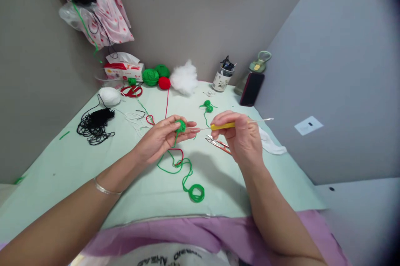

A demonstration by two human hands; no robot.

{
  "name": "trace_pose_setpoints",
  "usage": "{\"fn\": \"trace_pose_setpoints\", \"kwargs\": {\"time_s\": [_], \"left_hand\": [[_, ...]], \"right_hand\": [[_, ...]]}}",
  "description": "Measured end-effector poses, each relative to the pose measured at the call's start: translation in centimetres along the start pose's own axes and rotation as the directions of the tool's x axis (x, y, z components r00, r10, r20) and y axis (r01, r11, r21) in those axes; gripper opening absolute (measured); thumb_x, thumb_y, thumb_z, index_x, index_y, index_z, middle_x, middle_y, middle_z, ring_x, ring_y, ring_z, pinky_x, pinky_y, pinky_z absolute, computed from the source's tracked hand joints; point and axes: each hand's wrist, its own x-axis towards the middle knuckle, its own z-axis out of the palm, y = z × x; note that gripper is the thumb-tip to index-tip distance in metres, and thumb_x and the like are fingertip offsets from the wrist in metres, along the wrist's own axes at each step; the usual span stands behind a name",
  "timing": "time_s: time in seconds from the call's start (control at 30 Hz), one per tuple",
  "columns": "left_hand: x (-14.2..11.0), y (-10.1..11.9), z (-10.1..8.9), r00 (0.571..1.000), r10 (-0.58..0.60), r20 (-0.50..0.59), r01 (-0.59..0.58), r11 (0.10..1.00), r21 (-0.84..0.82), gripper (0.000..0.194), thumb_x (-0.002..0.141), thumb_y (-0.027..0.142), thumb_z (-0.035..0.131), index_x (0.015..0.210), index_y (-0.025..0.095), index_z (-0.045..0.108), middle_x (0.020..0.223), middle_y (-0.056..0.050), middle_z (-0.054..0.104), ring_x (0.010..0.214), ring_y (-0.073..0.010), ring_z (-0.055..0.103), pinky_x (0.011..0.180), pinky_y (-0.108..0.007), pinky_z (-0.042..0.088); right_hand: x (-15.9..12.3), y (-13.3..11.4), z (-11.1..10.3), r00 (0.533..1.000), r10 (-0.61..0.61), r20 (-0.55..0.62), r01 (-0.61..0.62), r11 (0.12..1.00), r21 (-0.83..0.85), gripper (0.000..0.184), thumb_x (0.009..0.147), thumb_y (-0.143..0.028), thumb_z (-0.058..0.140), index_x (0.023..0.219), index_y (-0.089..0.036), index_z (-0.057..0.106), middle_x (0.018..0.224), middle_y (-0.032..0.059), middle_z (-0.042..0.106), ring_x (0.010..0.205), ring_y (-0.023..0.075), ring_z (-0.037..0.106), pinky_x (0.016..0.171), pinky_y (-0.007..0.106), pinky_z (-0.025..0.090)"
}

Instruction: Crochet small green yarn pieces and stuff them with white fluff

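Note:
My left hand point(167, 132) pinches a small green crochet piece point(180, 125) between thumb and fingers, over the middle of the table. From that piece a green yarn strand drops to a loose coil of green yarn point(196, 193) on the tabletop. In my right hand point(239, 134) is a crochet hook point(223, 126) with a yellow handle, held nearly level. Its thin metal tip points left at the green piece; whether it passes through a stitch is too small to tell. The hook's other metal end sticks out to the right of my hand.
Thread snips point(218, 144) lie under my right hand, near a white cloth point(271, 143). Black yarn point(96, 126) and a white yarn ball point(110, 96) lie at left. Along the back stand a tissue box point(125, 71), white stuffing point(184, 77), a pen cup point(222, 79) and a phone point(252, 89).

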Motion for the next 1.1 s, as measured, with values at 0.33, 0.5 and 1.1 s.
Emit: {"fn": "trace_pose_setpoints", "kwargs": {"time_s": [0.33,0.5,1.1], "left_hand": [[-0.2,-0.5,0.6,0.994,-0.040,0.098,0.046,0.997,-0.060,0.007,0.095,0.024,0.071,0.097,0.017,0.072,0.096,-0.008,0.081,0.107,-0.0301,0.081,0.114,-0.054,0.055],[-0.4,-0.3,1.1,0.993,-0.054,0.106,0.062,0.995,-0.073,0.006,0.095,0.023,0.071,0.097,0.017,0.071,0.099,-0.009,0.081,0.108,-0.0297,0.080,0.112,-0.052,0.057],[-1.9,-0.1,2.2,0.950,-0.177,0.257,0.143,0.979,0.144,0.049,0.100,0.065,0.054,0.102,0.020,0.075,0.089,-0.009,0.079,0.081,-0.0250,0.076,0.083,-0.039,0.061]], "right_hand": [[-0.6,0.7,1.8,0.997,-0.021,0.080,0.025,0.999,-0.048,0.004,0.086,-0.023,0.085,0.089,-0.025,0.084,0.090,0.0016,0.075,0.080,0.0152,0.072,0.068,0.029,0.061],[-0.8,0.6,1.7,0.992,-0.067,0.109,0.087,0.978,-0.192,0.009,0.095,-0.031,0.077,0.100,-0.029,0.084,0.098,0.0033,0.078,0.091,0.0189,0.071,0.077,0.034,0.061],[-0.7,0.1,1.1,0.972,0.019,0.234,0.057,0.949,-0.311,0.025,0.093,-0.032,0.080,0.118,-0.030,0.078,0.116,0.0053,0.078,0.106,0.0214,0.074,0.095,0.037,0.060]]}}
